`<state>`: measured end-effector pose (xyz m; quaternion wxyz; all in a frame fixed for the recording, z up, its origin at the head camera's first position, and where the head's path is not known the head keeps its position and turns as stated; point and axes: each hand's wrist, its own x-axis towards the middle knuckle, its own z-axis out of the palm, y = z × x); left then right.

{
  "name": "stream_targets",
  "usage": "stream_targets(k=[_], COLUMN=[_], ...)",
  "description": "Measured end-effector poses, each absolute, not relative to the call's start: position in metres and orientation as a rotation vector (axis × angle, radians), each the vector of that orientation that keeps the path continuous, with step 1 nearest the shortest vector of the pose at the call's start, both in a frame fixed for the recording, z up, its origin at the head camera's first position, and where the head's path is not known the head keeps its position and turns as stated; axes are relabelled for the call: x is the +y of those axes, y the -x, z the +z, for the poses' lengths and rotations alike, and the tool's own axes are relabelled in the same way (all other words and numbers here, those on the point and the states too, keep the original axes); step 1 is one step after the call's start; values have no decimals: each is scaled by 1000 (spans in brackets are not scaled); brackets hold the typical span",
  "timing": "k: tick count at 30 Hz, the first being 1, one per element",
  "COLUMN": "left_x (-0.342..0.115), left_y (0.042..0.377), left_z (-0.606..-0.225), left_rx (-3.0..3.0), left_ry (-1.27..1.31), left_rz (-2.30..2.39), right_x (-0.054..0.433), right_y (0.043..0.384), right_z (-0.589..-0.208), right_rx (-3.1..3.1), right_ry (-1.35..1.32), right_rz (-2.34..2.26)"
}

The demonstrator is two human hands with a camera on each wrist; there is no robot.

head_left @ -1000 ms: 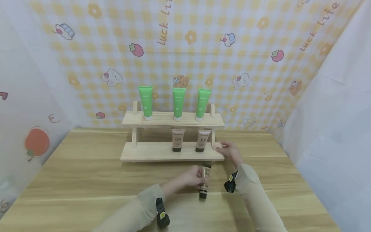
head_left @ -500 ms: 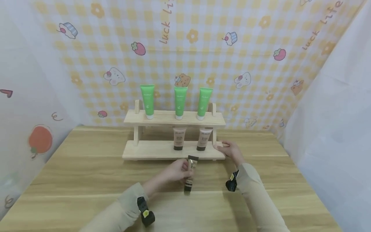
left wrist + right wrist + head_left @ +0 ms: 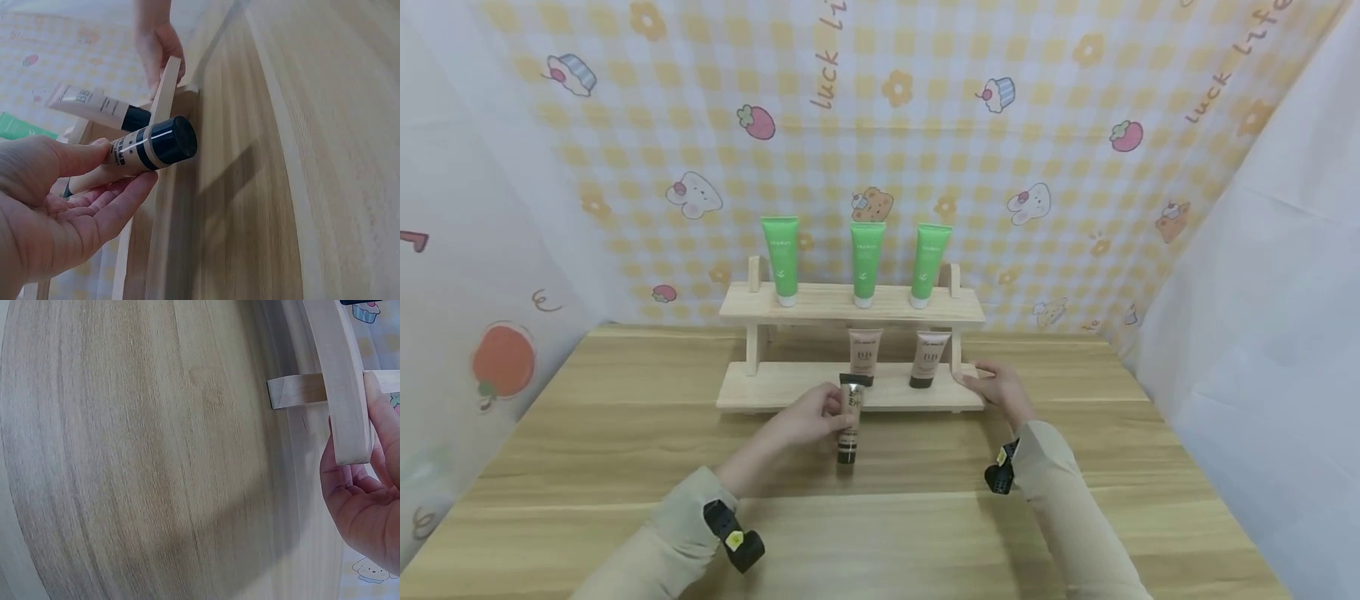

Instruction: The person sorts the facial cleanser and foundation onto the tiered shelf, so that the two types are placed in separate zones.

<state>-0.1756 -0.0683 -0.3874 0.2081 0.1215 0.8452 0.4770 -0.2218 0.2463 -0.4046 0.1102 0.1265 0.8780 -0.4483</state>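
My left hand [image 3: 808, 417] pinches a beige tube with black ends [image 3: 850, 419] between thumb and fingers, its cap pointing down. In the head view the tube overlaps the front edge of the lower shelf. The left wrist view shows its black cap [image 3: 175, 142] out past the fingertips. My right hand [image 3: 996, 392] grips the right end of the lower shelf board [image 3: 347, 394], thumb on top and fingers beneath. Two pink BB tubes stand cap-down on that shelf: a middle one [image 3: 864, 346], partly covered by the held tube, and a right one [image 3: 928, 357].
Three green tubes, the left one [image 3: 783, 258] among them, stand on the upper board [image 3: 820, 302] of the two-tier wooden rack. The rack stands on a wooden table [image 3: 880, 533] before a yellow checked cloth [image 3: 925, 150]. White cloth [image 3: 1247, 333] hangs at the right.
My left hand has carried the beige tube leftward and up toward the lower shelf. The right hand has stayed on the shelf end, and the camera view has shifted slightly.
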Motion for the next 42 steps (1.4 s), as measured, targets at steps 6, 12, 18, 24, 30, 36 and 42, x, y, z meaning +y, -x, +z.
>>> stream_targets(k=[6,12,18,24,30,36,42], left_x=[-85,-104,-118,-128,-130,-135,-139], left_y=[183,192,202,209,216,216,214], left_z=[-384,-374,-365,-363,-363,-377,-389], left_rx=[2401,2442,2479,2566,2622,2674,2738], left_ry=[-324,-376,-354,-313,-280,-306,-353], left_rz=[1304,1320,1370,1365,1439,1554,1594], right_x=[248,252,253,253,253,250,248], right_y=[224,224,225,227,227,226,227], right_z=[-407,-408,-406,-403,-402,-407,-409], right_rx=[2597,2598,2582,2589,2582,2574,2555], right_ry=[-362,-363,-378,-406,-386,-395,-391], right_rz=[-1292,-1270,-1302,-1295,-1314,-1285,-1311])
